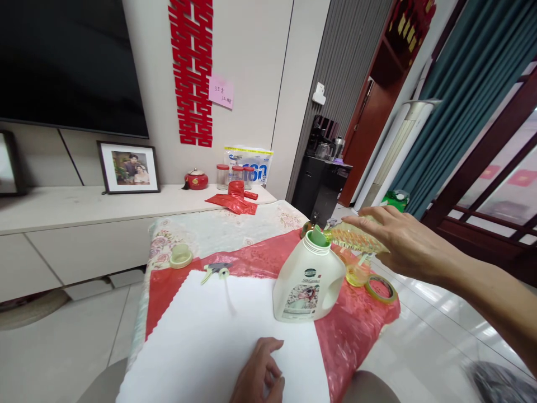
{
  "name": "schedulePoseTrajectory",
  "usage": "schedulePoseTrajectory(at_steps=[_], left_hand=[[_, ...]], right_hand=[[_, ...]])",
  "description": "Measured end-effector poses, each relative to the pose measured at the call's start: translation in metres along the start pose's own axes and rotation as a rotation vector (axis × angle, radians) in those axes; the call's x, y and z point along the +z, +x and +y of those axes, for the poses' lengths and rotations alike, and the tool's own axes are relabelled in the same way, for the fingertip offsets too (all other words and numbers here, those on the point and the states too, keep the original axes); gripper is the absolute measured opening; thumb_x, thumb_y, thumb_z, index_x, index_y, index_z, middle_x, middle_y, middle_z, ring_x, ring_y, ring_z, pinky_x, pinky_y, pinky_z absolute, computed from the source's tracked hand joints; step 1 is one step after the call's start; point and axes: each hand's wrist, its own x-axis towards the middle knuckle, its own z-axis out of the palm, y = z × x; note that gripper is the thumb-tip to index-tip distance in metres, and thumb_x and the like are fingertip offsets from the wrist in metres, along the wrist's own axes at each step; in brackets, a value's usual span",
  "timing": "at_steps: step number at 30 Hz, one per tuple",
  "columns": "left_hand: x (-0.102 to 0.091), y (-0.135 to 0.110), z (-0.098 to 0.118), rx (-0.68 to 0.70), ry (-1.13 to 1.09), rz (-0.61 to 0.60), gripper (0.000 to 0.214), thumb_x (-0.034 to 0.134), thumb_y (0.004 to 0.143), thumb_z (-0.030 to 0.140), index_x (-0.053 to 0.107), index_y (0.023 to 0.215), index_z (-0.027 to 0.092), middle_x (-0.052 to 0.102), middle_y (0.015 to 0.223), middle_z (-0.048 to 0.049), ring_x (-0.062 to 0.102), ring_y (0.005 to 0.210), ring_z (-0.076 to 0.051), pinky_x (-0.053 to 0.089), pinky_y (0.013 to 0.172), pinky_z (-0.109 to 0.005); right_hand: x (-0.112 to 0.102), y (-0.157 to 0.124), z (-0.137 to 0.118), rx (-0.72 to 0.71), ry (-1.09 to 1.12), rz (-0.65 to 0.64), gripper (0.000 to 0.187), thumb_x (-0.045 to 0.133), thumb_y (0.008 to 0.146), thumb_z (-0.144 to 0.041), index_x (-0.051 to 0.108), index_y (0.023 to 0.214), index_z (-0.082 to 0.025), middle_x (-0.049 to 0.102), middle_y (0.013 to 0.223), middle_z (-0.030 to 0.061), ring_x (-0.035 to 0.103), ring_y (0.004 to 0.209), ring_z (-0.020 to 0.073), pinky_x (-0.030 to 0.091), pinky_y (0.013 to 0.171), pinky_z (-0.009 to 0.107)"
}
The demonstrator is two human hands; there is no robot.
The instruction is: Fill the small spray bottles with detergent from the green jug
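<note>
My right hand [388,229] grips a clear patterned spray-type bottle [356,239] with yellowish contents, tipped nearly level. Its neck meets the green spout [319,237] of a pale green detergent jug [308,282]. Upright and uncapped, the jug stands on a white sheet [235,330]. My left hand [260,374] rests on that sheet in front of the jug, fingers loosely bent and apart, with nothing in them. A grey-and-green spray trigger [217,271] with a thin tube lies at the sheet's far edge. Farther left is a pale green cap [180,256].
Red plastic [348,341] covers part of the floral tablecloth [213,229]. Right of the jug are a roll of tape [381,289] and a small bottle with yellow liquid [358,273]. A white cabinet [84,207] behind holds red-lidded jars [222,177] and a framed photo [128,167].
</note>
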Motion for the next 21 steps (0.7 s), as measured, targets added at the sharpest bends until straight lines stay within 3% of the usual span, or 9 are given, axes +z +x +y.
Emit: schedulePoseTrajectory(at_steps=[11,16,21], left_hand=[[0.001,0.0,-0.004,0.033,-0.025,0.011,0.045,0.06,0.073,0.016,0.061,0.118,0.026,0.061,0.083,0.0014,0.058,0.061,-0.012,0.052,0.059,-0.024],[0.001,0.0,-0.005,0.022,-0.011,-0.009,0.047,0.06,0.074,0.016,0.06,0.12,0.027,0.062,0.084,0.0013,0.059,0.061,-0.012,0.047,0.052,-0.022],[0.002,0.0,-0.006,0.031,-0.026,0.005,0.044,0.06,0.075,0.017,0.062,0.118,0.025,0.063,0.087,0.0001,0.06,0.062,-0.012,0.053,0.061,-0.025]], right_hand=[[-0.007,0.011,0.004,-0.066,-0.108,-0.02,0.09,0.045,0.068,0.003,0.041,0.149,-0.039,0.054,0.134,0.0096,0.052,0.115,0.0312,0.046,0.072,0.037],[-0.016,0.017,0.0,-0.118,-0.179,-0.004,0.083,0.042,0.074,0.004,0.045,0.145,-0.038,0.059,0.126,0.0084,0.054,0.109,0.0288,0.044,0.07,0.037],[-0.028,0.024,-0.007,-0.179,-0.268,0.024,0.076,0.045,0.076,0.002,0.051,0.141,-0.038,0.061,0.125,0.008,0.054,0.113,0.0307,0.041,0.072,0.038]])
